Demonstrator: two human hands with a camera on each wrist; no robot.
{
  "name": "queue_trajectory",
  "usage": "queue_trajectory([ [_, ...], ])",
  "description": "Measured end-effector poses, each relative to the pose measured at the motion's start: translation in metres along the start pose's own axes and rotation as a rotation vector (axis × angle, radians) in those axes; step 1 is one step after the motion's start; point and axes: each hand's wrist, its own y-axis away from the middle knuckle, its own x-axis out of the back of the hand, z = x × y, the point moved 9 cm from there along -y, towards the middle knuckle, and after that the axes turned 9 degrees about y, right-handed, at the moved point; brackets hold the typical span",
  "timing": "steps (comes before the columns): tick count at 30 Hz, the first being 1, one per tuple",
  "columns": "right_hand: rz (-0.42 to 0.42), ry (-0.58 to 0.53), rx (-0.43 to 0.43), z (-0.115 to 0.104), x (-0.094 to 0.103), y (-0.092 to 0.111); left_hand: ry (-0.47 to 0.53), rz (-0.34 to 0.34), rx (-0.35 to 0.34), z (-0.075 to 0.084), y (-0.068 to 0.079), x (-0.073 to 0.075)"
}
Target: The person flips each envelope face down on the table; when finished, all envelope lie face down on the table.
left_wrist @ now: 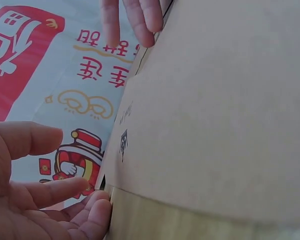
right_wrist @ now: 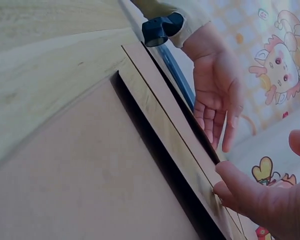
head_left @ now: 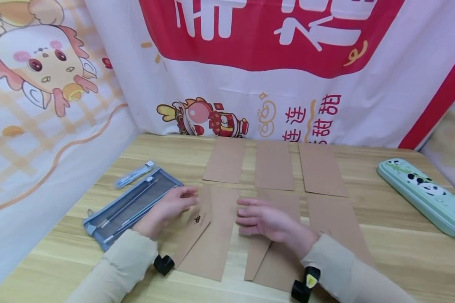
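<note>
With both hands flat and fingers straight, the left hand [head_left: 168, 208] over the logo-printed brown kraft paper envelope [head_left: 208, 231] lying on the pale wooden table [head_left: 383, 235] and the right hand [head_left: 267, 219] just beside it, nothing pins the envelope, so a nudge could slide it askew.

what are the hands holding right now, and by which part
Nothing is gripped. The left hand and right hand, fingers straight, hover open by the brown kraft paper envelopes.

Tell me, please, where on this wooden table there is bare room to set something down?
Bare wood lies between the right-hand brown paper sheets and the panda pencil case, along the front left edge below the paper trimmer, and behind the pen. The middle is crowded: both hands hover over overlapping sheets.
</note>
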Motion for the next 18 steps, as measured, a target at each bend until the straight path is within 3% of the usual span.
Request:
queue_trajectory([
  [10,0.037,0.025,-0.013,0.000,-0.006,-0.018,0.062,-0.031,0.008,-0.003,0.004,-0.002],
  [18,0.034,0.023,-0.021,0.000,-0.008,-0.020,0.287,-0.037,0.059,-0.006,0.003,0.001],
])
